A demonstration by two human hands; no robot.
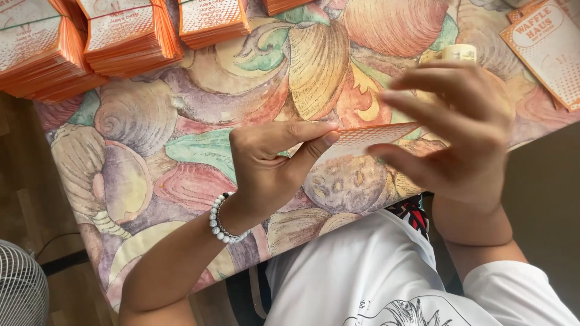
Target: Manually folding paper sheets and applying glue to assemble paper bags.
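The left hand point(266, 166) pinches a card point(368, 137) flat at its nine-o'clock end above the surface point(181, 121), while the right hand point(459, 139), fingers spread, steadies its three-o'clock end.

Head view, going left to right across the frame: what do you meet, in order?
Fan grille → orange card stacks → beaded bracelet → left hand → orange-edged card → right hand → loose card at the table's right edge.
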